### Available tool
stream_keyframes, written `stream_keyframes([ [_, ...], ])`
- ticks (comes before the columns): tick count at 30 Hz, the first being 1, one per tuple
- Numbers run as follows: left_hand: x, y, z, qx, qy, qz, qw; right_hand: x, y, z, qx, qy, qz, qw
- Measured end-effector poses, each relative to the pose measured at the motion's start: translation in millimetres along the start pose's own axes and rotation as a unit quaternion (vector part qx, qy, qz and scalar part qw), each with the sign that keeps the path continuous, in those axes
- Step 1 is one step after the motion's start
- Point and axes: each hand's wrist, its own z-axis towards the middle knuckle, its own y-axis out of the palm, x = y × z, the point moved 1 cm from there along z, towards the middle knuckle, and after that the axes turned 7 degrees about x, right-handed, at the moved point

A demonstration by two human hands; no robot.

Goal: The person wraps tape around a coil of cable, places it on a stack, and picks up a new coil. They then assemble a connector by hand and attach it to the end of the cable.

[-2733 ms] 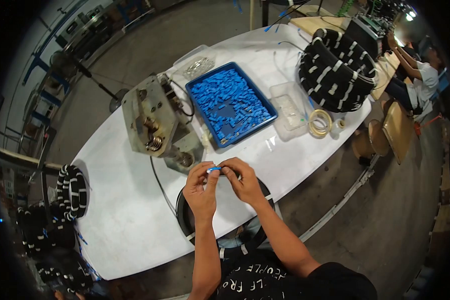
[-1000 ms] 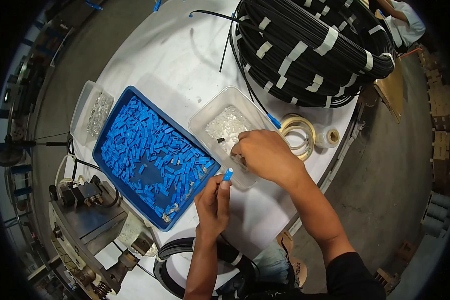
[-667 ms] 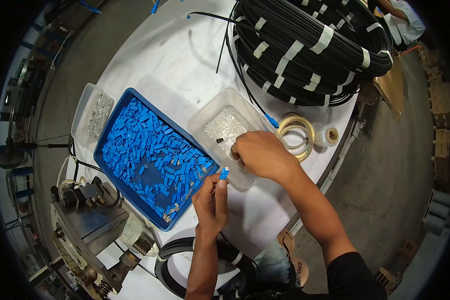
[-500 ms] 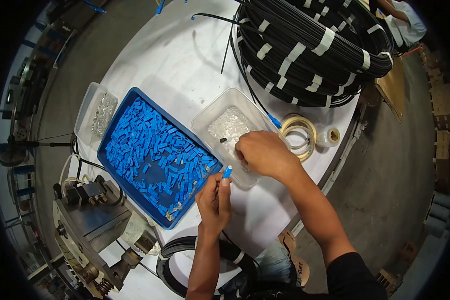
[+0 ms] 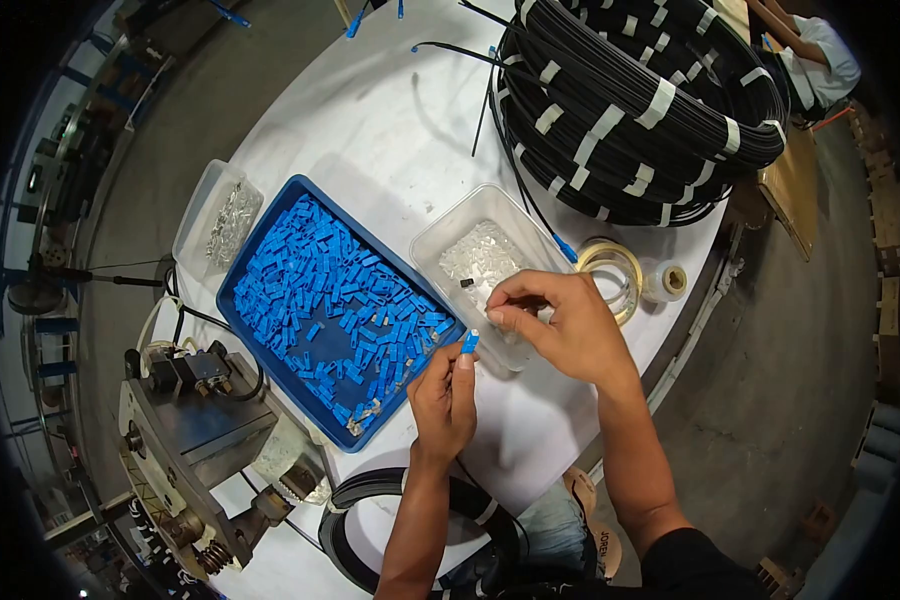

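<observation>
My left hand [image 5: 444, 408] pinches a small blue connector [image 5: 469, 343] with a whitish tip, held upright between thumb and fingers. My right hand [image 5: 572, 325] is over the near part of a clear plastic container [image 5: 440, 228], thumb and fingertips pressed together. Whatever they hold is too small to make out. Inside that container lie many small clear plastic pieces [image 5: 480, 252] and one black piece [image 5: 467, 283]. Left of it, a blue tray [image 5: 395, 252] holds a heap of blue connector parts [image 5: 305, 265]. The tray's near right corner is close to my left hand.
A big stack of black cable coils [image 5: 630, 120] stands at the back right. Tape rolls [image 5: 610, 275] lie near my right hand. A metal machine [image 5: 205, 410] is at left, a smaller cable coil [image 5: 345, 530] in front. Another person [image 5: 820, 60] sits at the far right.
My right hand has lifted back from the clear pieces, turning so its pinched thumb and fingertips show. My left hand keeps the blue connector. The whole view has shifted slightly.
</observation>
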Motion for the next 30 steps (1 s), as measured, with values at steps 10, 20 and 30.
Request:
stream_keyframes([
  [10,1,-1,0,0.002,0.041,0.016,0.999,16,23,-10,0.015,0.020,0.135,0.991],
  [20,0,-1,0,0.006,0.018,0.000,1.000,9,20,-9,-0.013,0.040,0.142,0.989],
  [30,-3,-2,-3,0.019,0.032,0.020,0.999,-1,21,-9,-0.011,0.010,0.084,0.996],
])
